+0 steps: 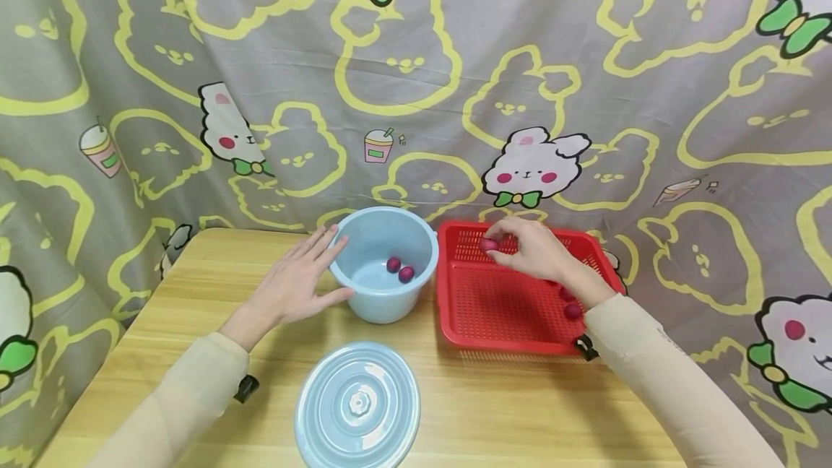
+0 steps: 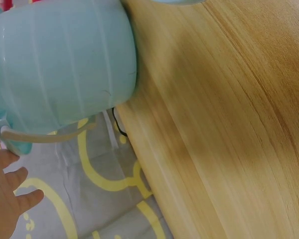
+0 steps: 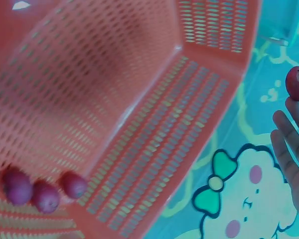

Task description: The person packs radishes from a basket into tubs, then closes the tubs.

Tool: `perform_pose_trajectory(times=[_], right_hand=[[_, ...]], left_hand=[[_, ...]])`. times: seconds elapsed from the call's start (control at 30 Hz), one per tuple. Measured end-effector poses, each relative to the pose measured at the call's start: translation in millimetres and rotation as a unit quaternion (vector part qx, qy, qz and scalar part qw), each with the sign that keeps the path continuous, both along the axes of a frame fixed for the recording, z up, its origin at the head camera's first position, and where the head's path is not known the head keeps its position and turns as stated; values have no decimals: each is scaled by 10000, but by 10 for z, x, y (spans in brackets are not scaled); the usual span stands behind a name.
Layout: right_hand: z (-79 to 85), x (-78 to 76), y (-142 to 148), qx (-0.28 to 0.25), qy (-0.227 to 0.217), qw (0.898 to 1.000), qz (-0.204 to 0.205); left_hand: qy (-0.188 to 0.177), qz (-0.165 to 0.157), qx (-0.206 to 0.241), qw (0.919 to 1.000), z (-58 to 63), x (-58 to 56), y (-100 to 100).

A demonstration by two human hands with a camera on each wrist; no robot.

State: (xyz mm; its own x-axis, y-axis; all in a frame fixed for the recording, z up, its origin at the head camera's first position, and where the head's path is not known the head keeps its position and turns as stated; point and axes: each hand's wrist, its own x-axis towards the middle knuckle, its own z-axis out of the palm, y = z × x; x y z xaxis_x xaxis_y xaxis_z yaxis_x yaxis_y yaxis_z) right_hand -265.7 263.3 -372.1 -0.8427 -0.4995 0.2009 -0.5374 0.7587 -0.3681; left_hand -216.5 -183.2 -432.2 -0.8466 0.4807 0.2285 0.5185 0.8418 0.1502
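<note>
Pinching a small dark-red fruit (image 1: 489, 244) between thumb and fingertips, the right hand (image 1: 529, 248) hangs over the far left part of the red perforated basket (image 1: 507, 309), its remaining fingers loosely curled; the right wrist view shows that fruit at the fingertips against the patterned curtain (image 1: 416, 78). Three more red fruits (image 3: 42, 191) lie together in a near corner of the basket, partly hidden behind the right wrist in the head view. Just left of the basket stands a light blue bucket (image 1: 383, 266) with two of the same fruits (image 1: 399, 269) on its bottom. The left hand (image 1: 295, 284) lies against the bucket's left wall with fingers straight and spread, thumb near the base, gripping nothing; the left wrist view shows the bucket's ribbed side and thin handle just beside those fingers. A round blue lid (image 1: 357, 406) rests flat on the wooden table (image 1: 195, 287), nearer the person and apart from the bucket
</note>
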Motion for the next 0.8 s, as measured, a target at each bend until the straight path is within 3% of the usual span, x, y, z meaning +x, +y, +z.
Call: perform_pose_trajectory(times=[0.23, 0.47, 0.8], right_hand=[[131, -23, -193, -365, 414, 9979, 342], [250, 14, -443, -657, 173, 9967, 450], [274, -19, -870, -401, 40, 9958, 822]], left_hand=[[-48, 0, -44, 10000, 15, 3, 1], [-13, -24, -62, 10000, 18, -1, 7], [42, -57, -60, 10000, 10, 0, 1]])
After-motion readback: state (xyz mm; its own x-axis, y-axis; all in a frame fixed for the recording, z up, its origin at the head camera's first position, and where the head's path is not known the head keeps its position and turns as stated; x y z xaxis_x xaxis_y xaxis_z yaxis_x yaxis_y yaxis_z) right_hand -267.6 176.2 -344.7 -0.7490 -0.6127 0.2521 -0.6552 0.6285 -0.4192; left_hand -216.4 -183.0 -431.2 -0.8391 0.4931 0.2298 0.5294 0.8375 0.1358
